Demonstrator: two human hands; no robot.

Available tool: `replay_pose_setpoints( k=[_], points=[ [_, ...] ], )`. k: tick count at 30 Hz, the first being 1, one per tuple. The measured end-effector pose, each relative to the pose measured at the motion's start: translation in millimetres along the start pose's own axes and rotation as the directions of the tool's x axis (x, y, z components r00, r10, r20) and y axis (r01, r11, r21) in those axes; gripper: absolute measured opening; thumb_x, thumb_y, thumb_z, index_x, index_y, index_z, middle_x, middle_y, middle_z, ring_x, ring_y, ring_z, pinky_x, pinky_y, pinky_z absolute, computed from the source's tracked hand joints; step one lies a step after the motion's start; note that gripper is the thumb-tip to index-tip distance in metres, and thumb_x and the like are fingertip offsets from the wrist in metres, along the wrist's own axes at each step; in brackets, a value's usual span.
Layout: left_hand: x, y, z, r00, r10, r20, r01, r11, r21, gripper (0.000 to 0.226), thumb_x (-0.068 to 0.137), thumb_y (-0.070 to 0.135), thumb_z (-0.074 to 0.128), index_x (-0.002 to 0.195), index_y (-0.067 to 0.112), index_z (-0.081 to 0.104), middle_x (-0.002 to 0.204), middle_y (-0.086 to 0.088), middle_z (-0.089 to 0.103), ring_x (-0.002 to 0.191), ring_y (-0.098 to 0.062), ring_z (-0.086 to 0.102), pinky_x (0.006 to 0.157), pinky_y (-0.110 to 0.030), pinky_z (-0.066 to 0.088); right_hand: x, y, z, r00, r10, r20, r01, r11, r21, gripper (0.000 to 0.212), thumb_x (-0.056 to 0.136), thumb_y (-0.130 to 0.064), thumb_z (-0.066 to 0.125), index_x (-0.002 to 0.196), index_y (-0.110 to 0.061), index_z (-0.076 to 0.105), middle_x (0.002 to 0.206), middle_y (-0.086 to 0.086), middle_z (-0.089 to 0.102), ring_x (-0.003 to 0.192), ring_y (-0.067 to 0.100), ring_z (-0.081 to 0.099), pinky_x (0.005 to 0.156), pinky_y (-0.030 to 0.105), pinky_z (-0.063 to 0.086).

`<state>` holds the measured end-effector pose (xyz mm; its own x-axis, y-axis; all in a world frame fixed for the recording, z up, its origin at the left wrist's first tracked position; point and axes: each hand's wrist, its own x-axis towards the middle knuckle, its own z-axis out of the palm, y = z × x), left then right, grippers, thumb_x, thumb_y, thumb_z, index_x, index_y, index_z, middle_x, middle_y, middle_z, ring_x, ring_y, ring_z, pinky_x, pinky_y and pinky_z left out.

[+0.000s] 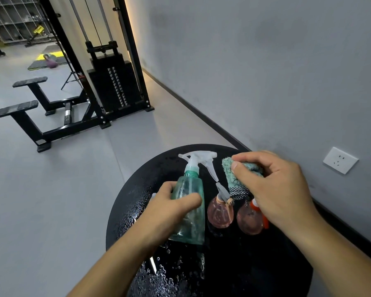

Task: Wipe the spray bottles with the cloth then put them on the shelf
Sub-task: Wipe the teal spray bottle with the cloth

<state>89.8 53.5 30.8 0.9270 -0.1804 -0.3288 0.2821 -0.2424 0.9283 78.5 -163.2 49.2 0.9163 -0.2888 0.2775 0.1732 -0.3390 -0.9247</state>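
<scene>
My left hand (171, 207) grips a tall green translucent spray bottle (191, 219) with a white trigger head, held upright above a round black table (137, 189). My right hand (274, 187) holds a bunched teal cloth (234, 179) just right of the bottle's nozzle, apart from it. Two round pink spray bottles stand on the table: one (220, 214) with a clear nozzle, the other (250, 220) with an orange-red trigger, partly hidden under my right hand. Part of another bottle peeks out behind my left hand.
The black table top is wet, with water drops near its front. A grey wall with a white socket (340, 160) runs along the right. A black cable weight machine (109, 82) and its floor supports stand on the grey floor to the left. Wire shelving (11, 16) is far back left.
</scene>
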Motion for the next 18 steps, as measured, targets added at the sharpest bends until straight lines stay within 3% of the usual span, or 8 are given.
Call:
replay_pose_setpoints(
  k=[3, 6, 9, 13, 18],
  points=[
    [-1.0, -2.5, -0.7, 0.998, -0.011, 0.056, 0.008, 0.999, 0.051, 0.055, 0.070, 0.037, 0.084, 0.121, 0.036, 0.064, 0.112, -0.007, 0.078, 0.091, -0.028, 0.081, 0.086, -0.051, 0.067, 0.3, -0.5, 1.6, 0.999, -0.050, 0.004, 0.050, 0.997, -0.061, 0.011, 0.089, -0.024, 0.080, 0.090, -0.035, 0.080, 0.092, -0.023, 0.072, 0.075, -0.003, 0.067, 0.064, 0.012, 0.048],
    [-4.8, -2.6, -1.8, 0.997, 0.016, 0.071, -0.018, 0.999, 0.031, 0.042, 0.084, 0.032, 0.086, 0.121, 0.044, 0.071, 0.110, -0.005, 0.080, 0.092, -0.026, 0.082, 0.088, -0.044, 0.066, 0.8, -1.6, 3.4, 0.996, -0.086, 0.006, 0.086, 0.990, -0.112, 0.012, 0.089, -0.023, 0.080, 0.091, -0.034, 0.080, 0.095, -0.025, 0.072, 0.092, -0.007, 0.067, 0.074, 0.002, 0.045],
    [-7.3, -1.2, -2.0, 0.998, 0.043, 0.041, -0.045, 0.997, 0.059, 0.038, 0.088, 0.038, 0.082, 0.119, 0.055, 0.069, 0.108, -0.001, 0.082, 0.094, -0.023, 0.081, 0.093, -0.045, 0.064, 1.0, -1.7, 4.8, 0.995, -0.101, 0.009, 0.101, 0.988, -0.115, 0.012, 0.089, -0.022, 0.080, 0.092, -0.034, 0.080, 0.096, -0.025, 0.072, 0.093, -0.007, 0.067, 0.075, 0.002, 0.045],
    [-6.4, -1.0, -4.4, 0.999, 0.044, -0.014, -0.044, 0.998, 0.036, 0.033, 0.094, 0.037, 0.075, 0.117, 0.060, 0.068, 0.108, 0.003, 0.081, 0.091, -0.020, 0.082, 0.087, -0.046, 0.066, 0.2, -0.9, 4.9, 0.993, -0.118, 0.015, 0.119, 0.986, -0.114, 0.012, 0.089, -0.022, 0.080, 0.093, -0.033, 0.080, 0.096, -0.025, 0.071, 0.094, -0.006, 0.067, 0.075, 0.002, 0.045],
    [-8.2, -0.4, -4.9, 1.000, 0.020, 0.023, -0.020, 1.000, -0.016, 0.031, 0.097, 0.041, 0.072, 0.122, 0.058, 0.066, 0.109, 0.010, 0.080, 0.091, -0.015, 0.082, 0.075, -0.037, 0.066, 0.2, -0.6, 4.4, 0.992, -0.121, 0.017, 0.122, 0.987, -0.105, 0.011, 0.090, -0.021, 0.080, 0.093, -0.032, 0.080, 0.096, -0.024, 0.071, 0.094, -0.005, 0.067, 0.074, 0.002, 0.045]
  ],
)
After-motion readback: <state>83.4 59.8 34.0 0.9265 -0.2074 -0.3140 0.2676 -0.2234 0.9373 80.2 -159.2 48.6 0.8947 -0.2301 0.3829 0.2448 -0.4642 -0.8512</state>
